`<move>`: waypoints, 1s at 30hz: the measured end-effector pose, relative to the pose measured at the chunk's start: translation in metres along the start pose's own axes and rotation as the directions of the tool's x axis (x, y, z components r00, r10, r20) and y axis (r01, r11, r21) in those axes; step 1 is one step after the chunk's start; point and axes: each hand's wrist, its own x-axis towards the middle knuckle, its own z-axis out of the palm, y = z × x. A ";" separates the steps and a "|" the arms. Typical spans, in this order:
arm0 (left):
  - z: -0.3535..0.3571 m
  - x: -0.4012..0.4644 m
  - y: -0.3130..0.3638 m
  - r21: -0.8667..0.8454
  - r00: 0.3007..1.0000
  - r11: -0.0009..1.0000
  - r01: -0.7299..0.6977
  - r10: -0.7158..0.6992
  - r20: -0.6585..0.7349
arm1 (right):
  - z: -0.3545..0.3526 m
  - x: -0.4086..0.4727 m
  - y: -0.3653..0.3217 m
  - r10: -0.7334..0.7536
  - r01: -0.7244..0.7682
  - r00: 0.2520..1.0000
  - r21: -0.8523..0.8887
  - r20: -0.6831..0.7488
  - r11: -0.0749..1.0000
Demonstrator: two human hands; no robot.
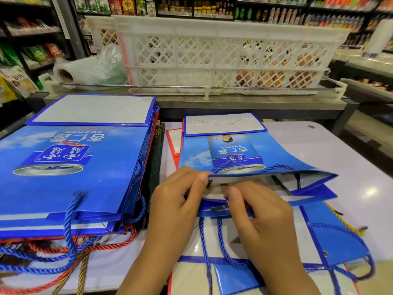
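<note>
Left hand (176, 194) and right hand (261, 211) are pinching the bag (234, 154) at its mouth; print reading 杏仁露, upside-down. Stack (70, 167) is lying at nine o'clock.

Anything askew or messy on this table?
Yes. The right pile under the blue bag, whose mouth the left hand and right hand pinch, is fanned, edges skewed. The left stack is squared, but its rope handles sprawl tangled in front.
</note>
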 end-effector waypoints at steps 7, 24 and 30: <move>-0.003 -0.008 0.000 0.049 0.998 0.996 0.069 -0.070 0.004 | 0.004 0.002 0.008 0.100 -0.112 0.989 0.106 0.111 0.988; 0.000 -0.010 0.003 0.063 0.996 0.998 0.026 -0.031 0.083 | 0.007 -0.001 0.002 0.159 -0.156 0.977 -0.032 0.143 0.987; -0.001 -0.010 0.001 0.091 0.998 0.996 0.013 -0.019 0.057 | 0.006 -0.001 0.001 0.141 -0.139 0.976 -0.020 0.167 0.990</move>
